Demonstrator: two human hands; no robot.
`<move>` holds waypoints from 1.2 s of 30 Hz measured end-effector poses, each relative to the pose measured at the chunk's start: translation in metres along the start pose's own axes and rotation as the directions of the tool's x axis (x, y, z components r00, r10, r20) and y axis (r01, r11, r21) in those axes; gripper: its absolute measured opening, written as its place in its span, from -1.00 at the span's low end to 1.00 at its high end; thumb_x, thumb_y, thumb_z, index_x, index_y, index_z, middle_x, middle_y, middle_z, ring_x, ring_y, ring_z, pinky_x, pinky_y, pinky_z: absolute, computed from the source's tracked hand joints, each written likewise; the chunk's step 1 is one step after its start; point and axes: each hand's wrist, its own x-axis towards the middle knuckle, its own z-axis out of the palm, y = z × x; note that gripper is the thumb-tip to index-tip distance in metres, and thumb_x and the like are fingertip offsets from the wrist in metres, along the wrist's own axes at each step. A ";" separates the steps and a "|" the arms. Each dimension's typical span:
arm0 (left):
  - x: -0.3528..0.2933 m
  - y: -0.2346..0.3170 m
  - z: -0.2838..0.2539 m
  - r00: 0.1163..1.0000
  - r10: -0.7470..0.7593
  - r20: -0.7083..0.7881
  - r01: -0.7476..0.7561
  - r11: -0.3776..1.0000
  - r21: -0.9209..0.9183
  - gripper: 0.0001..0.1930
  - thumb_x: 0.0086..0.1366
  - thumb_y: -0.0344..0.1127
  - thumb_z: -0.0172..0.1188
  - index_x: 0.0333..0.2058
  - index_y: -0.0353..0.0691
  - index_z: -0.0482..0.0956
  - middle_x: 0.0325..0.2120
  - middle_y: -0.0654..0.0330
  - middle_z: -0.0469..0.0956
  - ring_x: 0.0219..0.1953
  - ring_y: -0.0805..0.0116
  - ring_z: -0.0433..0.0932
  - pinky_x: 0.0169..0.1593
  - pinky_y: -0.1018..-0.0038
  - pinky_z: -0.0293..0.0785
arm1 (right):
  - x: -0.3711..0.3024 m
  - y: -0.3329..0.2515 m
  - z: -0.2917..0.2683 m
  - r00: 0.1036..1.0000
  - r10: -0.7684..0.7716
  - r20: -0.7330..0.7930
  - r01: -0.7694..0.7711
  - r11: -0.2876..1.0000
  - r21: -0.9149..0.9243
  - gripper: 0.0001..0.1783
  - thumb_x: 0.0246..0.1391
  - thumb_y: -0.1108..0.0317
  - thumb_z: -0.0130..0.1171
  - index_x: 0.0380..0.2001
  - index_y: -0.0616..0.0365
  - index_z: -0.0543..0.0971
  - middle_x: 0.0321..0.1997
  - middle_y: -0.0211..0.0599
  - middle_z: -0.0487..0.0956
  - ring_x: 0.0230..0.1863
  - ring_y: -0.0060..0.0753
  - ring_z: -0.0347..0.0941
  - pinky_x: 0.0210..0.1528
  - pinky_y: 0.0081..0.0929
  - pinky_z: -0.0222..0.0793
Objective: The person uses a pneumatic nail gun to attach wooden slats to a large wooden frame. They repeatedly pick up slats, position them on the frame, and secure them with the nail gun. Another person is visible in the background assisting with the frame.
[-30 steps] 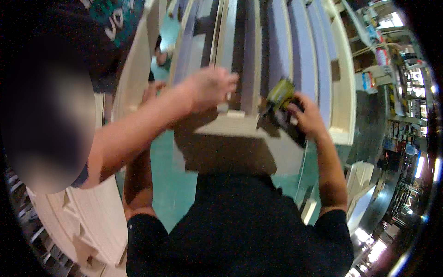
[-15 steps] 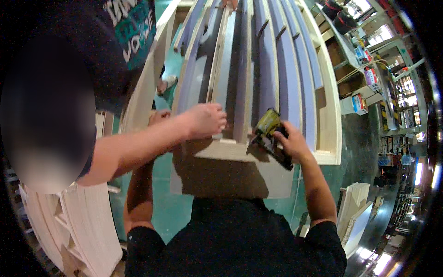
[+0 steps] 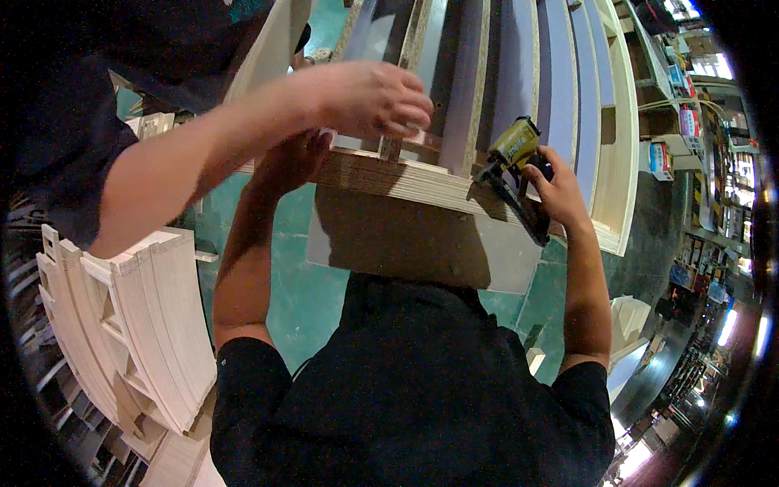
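Note:
My right hand (image 3: 560,191) grips a yellow-green and black nail gun (image 3: 513,148). The gun's dark magazine slants down across the right part of the wooden frame's end rail (image 3: 406,180). At the left end of that rail, my left hand (image 3: 302,160) is curled against the frame's corner, partly hidden behind a co-worker's forearm. That co-worker's hand (image 3: 377,99), fingers bent, hovers over the slats near the rail; whether it holds anything is hidden. Several long slats (image 3: 479,89) with rough, pale edges run away from the rail between bluish-grey strips.
A pale board (image 3: 503,260) lies below the rail, close to my body. Pale wooden frames (image 3: 154,325) are stacked at the lower left. On the right, a small box (image 3: 659,161) stands by a bench with cables. Green floor (image 3: 288,284) shows between my arms.
The frame sits higher and further right in view. My left hand has come up to the rail's left end. The co-worker's hand has moved up and right. My right hand still holds the nail gun.

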 end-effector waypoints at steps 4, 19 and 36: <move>-0.082 0.078 -0.008 0.715 -0.699 -0.037 0.683 0.708 -0.182 -0.47 0.23 -0.11 0.33 0.16 -0.12 0.54 0.25 -0.03 0.41 0.33 -0.03 0.29 0.41 0.07 0.08 | 0.010 -0.009 -0.007 0.996 0.050 0.076 -0.056 0.995 0.081 -0.50 0.22 0.30 0.35 0.16 0.27 0.50 -0.05 -0.24 0.64 -0.13 -0.47 0.55 -0.01 -0.42 0.49; -0.044 0.062 0.006 0.883 -0.459 0.100 0.470 0.862 -0.189 0.11 -0.26 0.09 0.64 0.34 0.01 0.36 0.51 0.24 0.09 0.48 0.04 0.17 0.40 -0.05 0.21 | 0.015 -0.070 -0.053 0.670 0.256 0.696 -0.441 0.892 0.096 -0.43 -0.15 0.44 0.44 0.04 0.17 0.60 -0.16 -0.35 0.66 -0.22 -0.45 0.57 -0.12 -0.37 0.53; -0.050 0.066 0.025 0.848 -0.530 0.004 0.502 0.801 -0.325 -0.16 -0.16 -0.08 0.58 0.21 0.03 0.56 0.36 0.32 0.40 0.08 0.31 0.61 0.11 0.20 0.42 | 0.033 -0.202 0.034 0.782 0.027 0.623 0.144 0.964 -0.222 -0.35 -0.04 0.32 0.51 0.11 0.27 0.48 0.00 -0.06 0.65 0.04 -0.28 0.60 0.13 -0.30 0.49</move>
